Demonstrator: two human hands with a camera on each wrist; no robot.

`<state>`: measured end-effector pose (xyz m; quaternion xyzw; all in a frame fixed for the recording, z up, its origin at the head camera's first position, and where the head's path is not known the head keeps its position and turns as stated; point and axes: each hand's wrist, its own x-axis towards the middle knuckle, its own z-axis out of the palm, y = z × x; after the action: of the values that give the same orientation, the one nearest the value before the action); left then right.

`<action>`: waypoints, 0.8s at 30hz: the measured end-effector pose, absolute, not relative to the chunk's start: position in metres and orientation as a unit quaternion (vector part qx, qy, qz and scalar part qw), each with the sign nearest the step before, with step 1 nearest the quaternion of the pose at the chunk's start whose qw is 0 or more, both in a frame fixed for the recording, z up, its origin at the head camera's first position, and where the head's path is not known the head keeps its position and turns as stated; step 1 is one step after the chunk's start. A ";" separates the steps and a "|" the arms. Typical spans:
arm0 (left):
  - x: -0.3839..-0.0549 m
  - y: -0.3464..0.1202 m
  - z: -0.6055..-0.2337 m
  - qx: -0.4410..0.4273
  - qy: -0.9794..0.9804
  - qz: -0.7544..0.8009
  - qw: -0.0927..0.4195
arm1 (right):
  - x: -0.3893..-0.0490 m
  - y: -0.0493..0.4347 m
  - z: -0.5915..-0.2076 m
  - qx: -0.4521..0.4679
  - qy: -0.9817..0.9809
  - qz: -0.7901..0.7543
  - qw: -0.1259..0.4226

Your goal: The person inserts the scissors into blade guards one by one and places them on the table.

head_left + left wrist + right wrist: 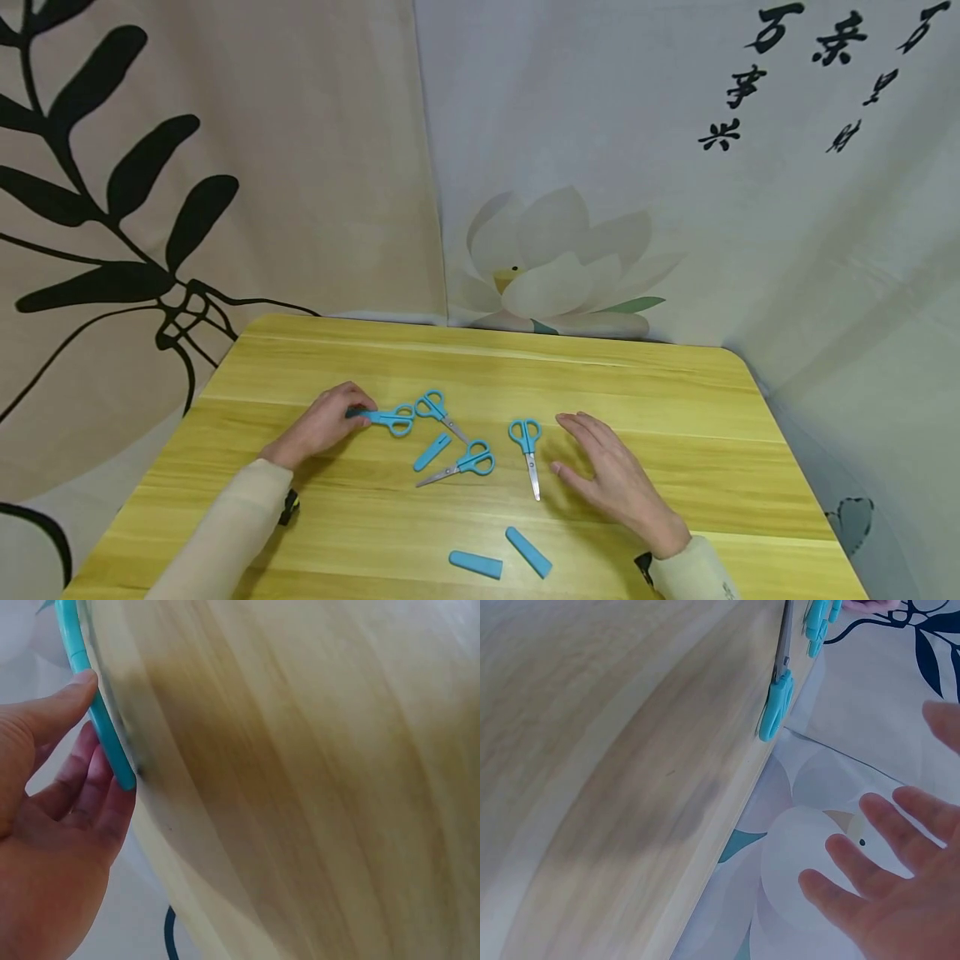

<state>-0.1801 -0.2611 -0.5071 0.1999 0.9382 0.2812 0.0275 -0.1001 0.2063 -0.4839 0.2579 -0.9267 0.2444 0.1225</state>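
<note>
My left hand (330,423) pinches a pair of blue-handled scissors (397,419) by its blue blade cover (111,742), thumb on one side and fingers on the other. The handles point right. Close by lie scissors with bare blades (431,405), tips toward the lower right. In front of them is another uncovered pair (476,458), pointing left. A third bare pair (525,432) lies farther right, blades toward me. Beside it, my right hand (618,479) hovers with spread fingers and holds nothing; the right wrist view shows that hand (900,885) apart from the scissors (778,705).
A loose blue blade cover (432,452) lies between the scissors. Two more covers, one lying sideways (476,564) and one slanted (528,552), are near the front of the wooden table (675,400). Behind the table hangs a printed curtain (337,167).
</note>
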 end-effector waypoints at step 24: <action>-0.185 -0.280 -0.519 0.173 0.901 0.388 0.081 | -0.102 0.204 -0.483 0.258 -0.928 0.244 0.111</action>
<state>-0.1851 -0.2797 -0.5188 0.1735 0.9015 0.3883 0.0807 -0.1019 0.2043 -0.4827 0.2580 -0.9282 0.2440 0.1113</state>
